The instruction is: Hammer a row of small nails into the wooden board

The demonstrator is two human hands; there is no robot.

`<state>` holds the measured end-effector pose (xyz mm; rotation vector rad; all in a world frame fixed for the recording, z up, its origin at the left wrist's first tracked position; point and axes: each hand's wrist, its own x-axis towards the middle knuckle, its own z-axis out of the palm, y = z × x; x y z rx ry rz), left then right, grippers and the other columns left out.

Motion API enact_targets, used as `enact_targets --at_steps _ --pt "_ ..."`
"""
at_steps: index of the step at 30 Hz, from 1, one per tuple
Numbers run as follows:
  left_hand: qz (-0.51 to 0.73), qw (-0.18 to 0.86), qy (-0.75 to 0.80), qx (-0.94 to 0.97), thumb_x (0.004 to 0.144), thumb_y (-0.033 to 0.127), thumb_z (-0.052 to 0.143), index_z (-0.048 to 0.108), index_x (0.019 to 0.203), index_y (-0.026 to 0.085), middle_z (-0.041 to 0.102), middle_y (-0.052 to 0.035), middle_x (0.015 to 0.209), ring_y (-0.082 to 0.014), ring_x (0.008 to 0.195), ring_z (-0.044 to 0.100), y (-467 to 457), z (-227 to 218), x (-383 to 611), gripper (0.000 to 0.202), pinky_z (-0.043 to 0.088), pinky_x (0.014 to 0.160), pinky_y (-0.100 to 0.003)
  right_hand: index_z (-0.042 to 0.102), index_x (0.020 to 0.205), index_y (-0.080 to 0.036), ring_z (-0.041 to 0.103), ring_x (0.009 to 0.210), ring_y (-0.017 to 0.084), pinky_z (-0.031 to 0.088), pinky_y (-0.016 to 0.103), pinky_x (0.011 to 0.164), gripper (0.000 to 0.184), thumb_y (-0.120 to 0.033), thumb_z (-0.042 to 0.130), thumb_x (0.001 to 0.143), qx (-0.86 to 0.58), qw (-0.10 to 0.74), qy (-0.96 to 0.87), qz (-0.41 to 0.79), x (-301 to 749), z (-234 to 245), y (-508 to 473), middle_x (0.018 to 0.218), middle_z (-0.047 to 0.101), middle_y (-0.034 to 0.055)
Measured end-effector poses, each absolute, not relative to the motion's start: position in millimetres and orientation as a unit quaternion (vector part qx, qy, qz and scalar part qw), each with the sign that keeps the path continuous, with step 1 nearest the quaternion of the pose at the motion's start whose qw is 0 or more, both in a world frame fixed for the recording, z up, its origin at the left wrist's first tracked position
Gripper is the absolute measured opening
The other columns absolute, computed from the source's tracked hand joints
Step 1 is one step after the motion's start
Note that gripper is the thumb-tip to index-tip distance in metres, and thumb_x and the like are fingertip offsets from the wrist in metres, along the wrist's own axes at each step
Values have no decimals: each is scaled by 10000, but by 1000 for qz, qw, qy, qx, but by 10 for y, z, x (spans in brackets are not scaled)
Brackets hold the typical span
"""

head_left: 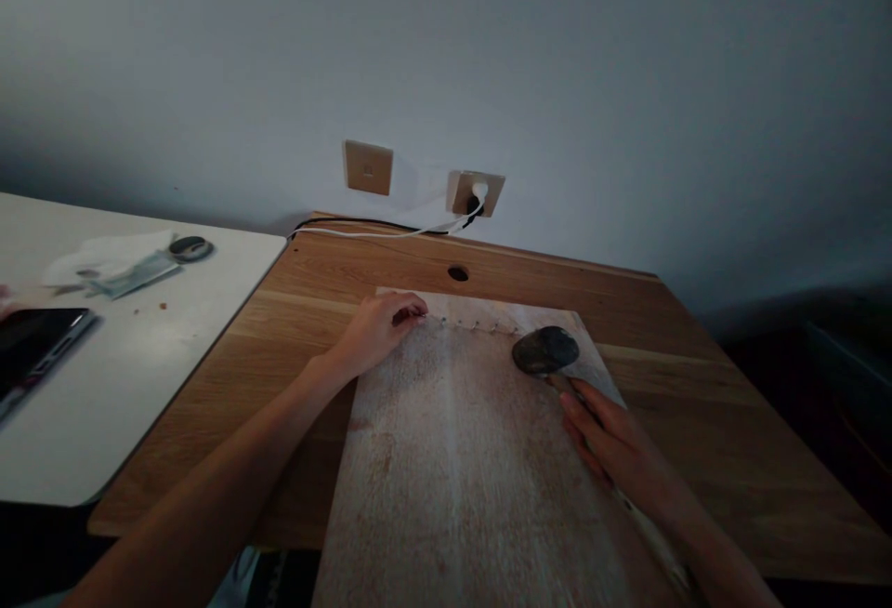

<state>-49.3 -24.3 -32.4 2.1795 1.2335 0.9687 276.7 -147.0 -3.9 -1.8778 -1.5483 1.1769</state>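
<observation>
My right hand (605,431) is wrapped around the handle of a rubber mallet (545,349). Its black head is over the far right part of a pale wooden board (446,459). At the board's far left corner, my left hand (386,327) is closed, thumb and fingertips pinched together. What they hold, if anything, is too small to make out. A row of small nail-like pieces (476,325) runs along the board's far end, from near my left fingertips towards the mallet head.
The board lies on a brown wooden table (669,403) with a cable hole (458,273). White and black cables (390,227) run to a wall socket (476,192). On a white table (139,385) at left are a dark-screened device (42,338), a dark round object (190,248) and a packet (139,273).
</observation>
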Motion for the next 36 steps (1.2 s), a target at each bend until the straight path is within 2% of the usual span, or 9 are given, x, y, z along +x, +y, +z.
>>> enact_targets --at_steps 9,14,18,23,25,28,31,33,36 --pt "340 224 432 804 903 136 667 711 941 210 737 -6 875 -170 817 680 -211 -357 -501 95 527 792 -316 526 847 -248 346 380 103 299 256 375 447 -690 513 911 -681 226 -557 418 2739 -14 -1450 544 430 -71" --pt "341 179 429 817 872 137 696 721 960 225 725 -31 992 -215 990 663 -217 -355 -497 127 529 911 -392 518 825 -251 359 375 106 287 253 363 475 -720 509 899 -678 214 -562 423 2726 16 -1480 542 417 -73" --pt "348 207 433 806 860 110 677 719 948 215 741 -21 920 -191 881 688 -215 -358 -492 143 555 842 -353 495 834 -243 374 391 83 278 225 366 447 -670 460 961 -653 218 -577 439 2559 98 -1487 597 430 -71" --pt "364 268 429 782 830 76 637 660 1154 198 754 -11 907 -158 782 709 -210 -373 -488 347 573 765 -301 478 862 -233 383 391 73 296 207 365 328 -530 453 999 -596 212 -628 453 2046 336 -1210 586 445 -76" --pt "364 266 431 782 816 82 646 645 1181 189 750 -16 917 -158 778 705 -211 -372 -491 381 570 751 -295 483 861 -229 388 391 66 303 205 365 275 -462 453 1005 -577 223 -653 437 1854 396 -1052 607 459 -72" --pt "360 268 438 779 813 78 647 632 1201 189 743 -10 891 -160 762 701 -215 -368 -498 404 562 734 -291 485 865 -231 410 392 70 315 209 364 256 -430 428 1017 -558 238 -667 433 1668 411 -879 633 467 -70" --pt "365 280 435 774 806 63 645 565 1317 181 740 -11 882 -165 752 698 -209 -391 -506 530 559 741 -303 508 924 -231 428 399 80 335 223 387 229 -418 423 1027 -556 223 -679 424 1597 371 -821 640 490 -69" --pt "371 268 434 776 789 69 664 499 1397 171 737 -34 943 -182 800 697 -196 -426 -512 639 558 773 -328 524 949 -228 441 409 89 341 231 412 197 -386 436 1027 -560 200 -695 405 1583 334 -829 624 501 -66" --pt "373 234 439 784 747 125 734 446 1446 170 686 -101 1157 -224 932 681 -177 -476 -521 758 547 859 -385 539 946 -223 451 417 104 331 236 424 175 -351 447 1021 -566 180 -704 390 1562 282 -857 575 498 -60"
